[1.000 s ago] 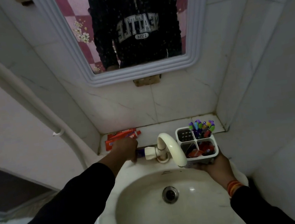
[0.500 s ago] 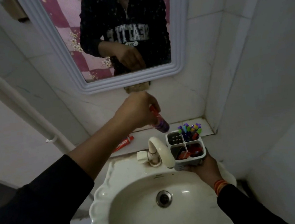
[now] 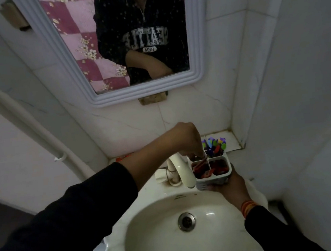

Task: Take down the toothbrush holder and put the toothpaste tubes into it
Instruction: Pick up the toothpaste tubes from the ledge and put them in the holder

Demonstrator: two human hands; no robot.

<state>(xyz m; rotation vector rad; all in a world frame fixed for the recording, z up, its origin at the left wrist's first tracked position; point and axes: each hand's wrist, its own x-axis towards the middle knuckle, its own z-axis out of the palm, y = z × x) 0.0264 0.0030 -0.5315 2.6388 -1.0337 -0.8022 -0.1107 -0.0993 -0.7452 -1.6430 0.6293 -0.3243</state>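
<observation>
A white four-compartment toothbrush holder (image 3: 214, 178) is at the sink's back right edge, beside the tap, with my right hand (image 3: 229, 188) gripping it from the front and below. Colourful toothbrushes (image 3: 214, 144) fill its back right compartment. Red tubes (image 3: 201, 168) lie in the front compartments. My left hand (image 3: 184, 139) reaches down over the back left compartment, fingertips pinched on the end of a toothpaste tube that is mostly hidden inside. Another red toothpaste tube (image 3: 124, 157) shows on the ledge behind my left forearm.
A cream tap (image 3: 183, 170) curves over the sink (image 3: 153, 240) right next to the holder. The tiled ledge (image 3: 230, 140) runs along the back wall under a framed mirror (image 3: 196, 60). A white pipe (image 3: 37, 129) slants down the left wall. The right wall is close.
My left hand picked a tube up from the sink's back edge, carried it up and right, and has now lowered it into the holder. My right hand kept hold of the holder.
</observation>
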